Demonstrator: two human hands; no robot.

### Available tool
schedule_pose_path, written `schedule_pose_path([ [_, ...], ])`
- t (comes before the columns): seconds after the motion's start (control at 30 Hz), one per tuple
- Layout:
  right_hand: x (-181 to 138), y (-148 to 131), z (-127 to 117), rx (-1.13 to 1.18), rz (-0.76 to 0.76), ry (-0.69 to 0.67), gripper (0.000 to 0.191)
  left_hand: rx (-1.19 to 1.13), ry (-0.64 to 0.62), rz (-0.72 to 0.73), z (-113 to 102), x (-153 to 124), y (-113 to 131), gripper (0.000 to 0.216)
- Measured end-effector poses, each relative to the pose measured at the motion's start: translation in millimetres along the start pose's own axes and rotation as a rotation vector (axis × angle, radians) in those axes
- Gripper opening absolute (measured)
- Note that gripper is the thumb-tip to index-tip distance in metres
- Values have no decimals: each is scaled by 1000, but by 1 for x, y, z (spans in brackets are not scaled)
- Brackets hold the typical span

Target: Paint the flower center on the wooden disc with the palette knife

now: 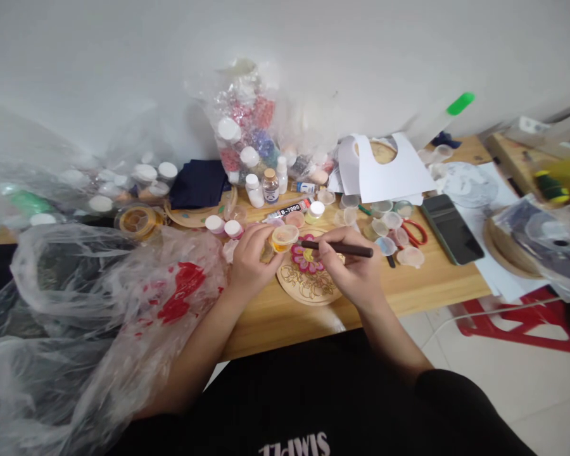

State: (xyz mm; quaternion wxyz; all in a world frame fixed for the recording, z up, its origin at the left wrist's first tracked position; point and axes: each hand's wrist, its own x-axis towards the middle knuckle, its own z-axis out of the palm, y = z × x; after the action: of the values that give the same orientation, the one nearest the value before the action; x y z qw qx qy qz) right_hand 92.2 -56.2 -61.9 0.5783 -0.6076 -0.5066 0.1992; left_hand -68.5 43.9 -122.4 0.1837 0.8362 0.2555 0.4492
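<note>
Between the thumb and fingers of my left hand (pixel 254 259) is a small plastic cup (pixel 285 237) with something yellow-orange in it. My right hand (pixel 354 269) grips a dark brown handled tool (pixel 349 249) like a pen; its thin tip points at the cup, and I cannot tell whether it touches. Below both hands lies a round wooden board (pixel 308 292) with a pink flower (pixel 308 254) and gold outlined shapes. My right hand covers part of the board's right side.
Several small cups (pixel 392 220), red-handled scissors (pixel 415 233) and a phone (pixel 453 229) lie to the right. Behind are a B-7000 glue tube (pixel 289 209), small bottles (pixel 270 187) and a bag of jars (pixel 247 126). A clear plastic bag (pixel 104 304) spreads at the left.
</note>
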Motion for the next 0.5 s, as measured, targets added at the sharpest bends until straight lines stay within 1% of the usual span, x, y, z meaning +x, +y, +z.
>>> schedule_pose_path([
  [0.17, 0, 2, -1, -58, -8, 52, 9, 20, 4, -7, 1, -1, 0, 30],
  [0.33, 0, -1, -1, -12, -9, -5, 10, 86, 11, 27, 1, 0, 0, 28],
  [0.5, 0, -2, 0, -6, -19, 13, 11, 88, 16, 29, 0, 1, 1, 28],
])
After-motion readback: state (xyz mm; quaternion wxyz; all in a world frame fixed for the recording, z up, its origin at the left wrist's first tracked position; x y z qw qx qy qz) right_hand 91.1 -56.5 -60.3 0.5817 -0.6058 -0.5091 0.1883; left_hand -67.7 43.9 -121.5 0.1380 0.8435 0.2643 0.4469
